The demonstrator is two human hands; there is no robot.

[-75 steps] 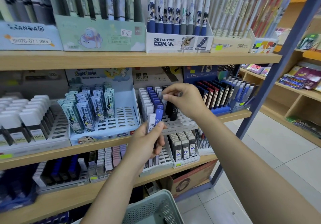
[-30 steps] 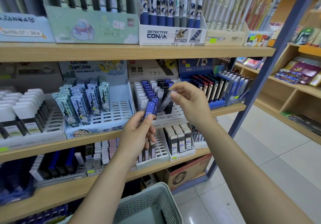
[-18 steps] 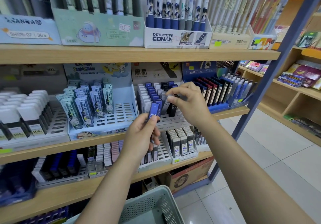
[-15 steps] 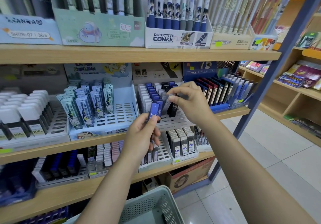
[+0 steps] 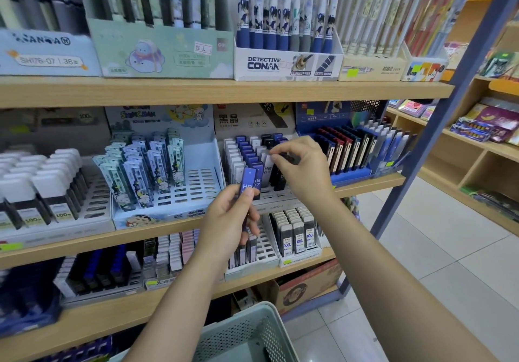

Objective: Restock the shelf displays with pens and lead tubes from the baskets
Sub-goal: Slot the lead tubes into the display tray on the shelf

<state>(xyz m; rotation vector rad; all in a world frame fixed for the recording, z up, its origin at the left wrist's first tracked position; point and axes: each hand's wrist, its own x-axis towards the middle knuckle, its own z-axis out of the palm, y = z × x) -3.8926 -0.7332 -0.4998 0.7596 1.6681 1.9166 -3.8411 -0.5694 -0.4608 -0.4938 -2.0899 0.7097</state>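
A blue lead tube (image 5: 248, 183) marked HB is being held upright in the left hand (image 5: 229, 222), its lower part enclosed by curled fingers (image 5: 247, 193) and its cap standing just in front of the slotted rack (image 5: 269, 193) on the middle shelf (image 5: 370, 183). A pale lead tube (image 5: 266, 162) is being pinched at its top by the thumb and fingertips of the right hand (image 5: 302, 169) and appears to be going down into the rack among the blue, white and black tubes already standing there. The back rows of the rack are being shown as filled, while several front slots are being left vacant. Restocking is judged partly done: at least the blue tube is awaiting placement. A perforated basket (image 5: 252, 330) is standing below the hands; its contents cannot be made out.
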